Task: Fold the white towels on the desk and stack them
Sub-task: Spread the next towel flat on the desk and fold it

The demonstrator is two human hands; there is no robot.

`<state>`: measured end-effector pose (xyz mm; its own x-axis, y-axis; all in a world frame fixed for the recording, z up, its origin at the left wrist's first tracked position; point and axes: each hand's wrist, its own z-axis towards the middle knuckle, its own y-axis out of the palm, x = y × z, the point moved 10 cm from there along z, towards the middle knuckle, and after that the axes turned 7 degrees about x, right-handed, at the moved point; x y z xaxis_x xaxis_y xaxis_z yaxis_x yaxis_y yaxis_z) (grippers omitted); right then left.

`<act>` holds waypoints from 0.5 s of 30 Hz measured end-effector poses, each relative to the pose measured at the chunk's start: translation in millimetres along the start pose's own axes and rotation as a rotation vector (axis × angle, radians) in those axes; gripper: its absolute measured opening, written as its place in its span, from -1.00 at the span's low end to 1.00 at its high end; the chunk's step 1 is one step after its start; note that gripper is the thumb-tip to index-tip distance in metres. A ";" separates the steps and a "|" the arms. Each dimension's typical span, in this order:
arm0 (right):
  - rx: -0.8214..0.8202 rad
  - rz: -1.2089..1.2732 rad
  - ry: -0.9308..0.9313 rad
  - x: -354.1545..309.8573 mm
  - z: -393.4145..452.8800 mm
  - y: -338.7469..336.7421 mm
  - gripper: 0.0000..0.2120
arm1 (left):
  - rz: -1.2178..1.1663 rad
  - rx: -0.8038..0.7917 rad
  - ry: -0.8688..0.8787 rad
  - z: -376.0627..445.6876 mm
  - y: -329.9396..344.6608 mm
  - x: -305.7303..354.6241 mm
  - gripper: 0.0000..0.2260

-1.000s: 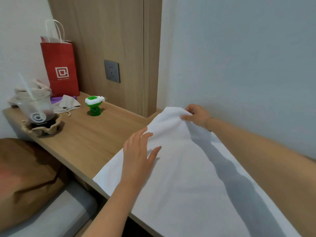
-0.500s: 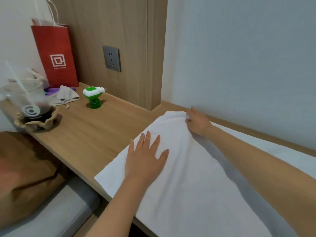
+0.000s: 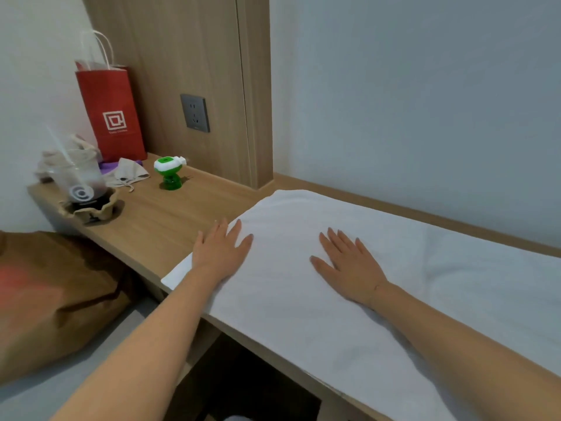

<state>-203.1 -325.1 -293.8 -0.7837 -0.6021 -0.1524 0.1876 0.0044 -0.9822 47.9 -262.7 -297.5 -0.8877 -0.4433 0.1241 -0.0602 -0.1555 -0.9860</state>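
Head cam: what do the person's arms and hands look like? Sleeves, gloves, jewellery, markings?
Both forearms are bare to the frame edge: no sleeves in view. The left hand and right hand wear no gloves and no rings that can be seen. The right wrist shows a thin line that may be a fine bracelet; too small to tell. Nails are short. No markings, straps or cables show.
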 end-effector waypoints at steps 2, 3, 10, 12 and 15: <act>-0.022 0.035 -0.011 -4.7 -1.9 -4.7 -0.37 | 0.008 -0.054 -0.017 -4.6 -7.6 -0.6 -0.45; -0.020 0.057 -0.016 -7.3 -5.5 -9.5 -0.39 | 0.041 -0.055 -0.009 -8.5 -13.5 6.3 -0.47; 0.153 0.019 0.068 1.2 -74.9 -49.8 -0.53 | -0.209 0.123 0.329 -84.4 -45.9 143.3 -0.51; 0.184 0.032 0.143 21.2 -103.8 -53.6 -0.51 | -0.188 0.011 0.380 -105.7 -23.7 170.3 -0.51; 0.078 0.058 0.234 52.7 -139.9 -37.6 -0.41 | -0.103 -0.035 0.407 -121.6 4.6 178.6 -0.51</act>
<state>-334.3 -245.3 -280.3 -0.8843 -0.4013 -0.2387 0.2745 -0.0333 -0.9610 -166.4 -235.3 -293.4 -0.9838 -0.0413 0.1746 -0.1668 -0.1479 -0.9748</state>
